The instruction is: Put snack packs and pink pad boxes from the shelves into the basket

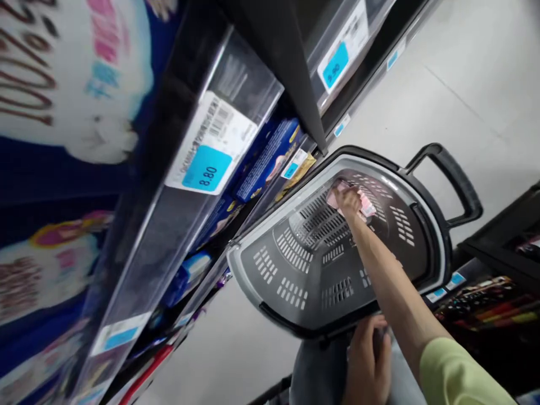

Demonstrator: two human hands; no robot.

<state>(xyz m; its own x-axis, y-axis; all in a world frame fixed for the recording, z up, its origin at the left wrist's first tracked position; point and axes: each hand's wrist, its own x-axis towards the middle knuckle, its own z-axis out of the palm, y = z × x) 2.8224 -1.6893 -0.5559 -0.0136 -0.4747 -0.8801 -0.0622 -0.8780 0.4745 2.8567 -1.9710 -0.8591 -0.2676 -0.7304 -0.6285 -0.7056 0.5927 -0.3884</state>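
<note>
My right hand (349, 201) is down inside a grey shopping basket (314, 289), fingers closed around a small pink-and-white package (368, 203). The package is by the basket's slotted inner wall; my fingers cover part of it, and its kind cannot be made out. A light green sleeve covers that upper arm. Just outside the basket's near rim, my left hand (368, 354) is curled, thumb and fingers bent around something dark and mostly hidden. Whether it touches the rim is unclear.
Shelves with price tags (211, 149) run along the left, holding blue packages (270, 160) close to the basket's rim. A black handle (458, 180) sticks out at the basket's upper right. Another dark shelf (493, 304) stands at the right. Pale floor (472, 84) lies between.
</note>
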